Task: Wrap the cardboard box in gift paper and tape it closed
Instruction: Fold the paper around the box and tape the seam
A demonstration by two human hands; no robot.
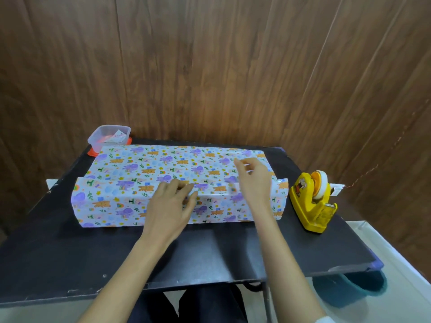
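The box [130, 183] lies flat on the black table [70, 248], covered in white gift paper with purple and orange animal prints. The near flap of paper is folded up over the top, and its edge runs across the middle. My left hand [171, 206] presses on that edge near the centre, fingers spread over the fold. My right hand [253, 180] hovers over the right part of the seam, fingers bent, a small piece of clear tape seemingly at its fingertips. The cardboard itself is hidden under the paper.
A yellow tape dispenser [313, 201] stands at the table's right edge. A clear plastic container [109, 137] on an orange lid sits at the back left corner. A wood-panel wall rises right behind the table. A teal bucket [349, 290] is on the floor at the right.
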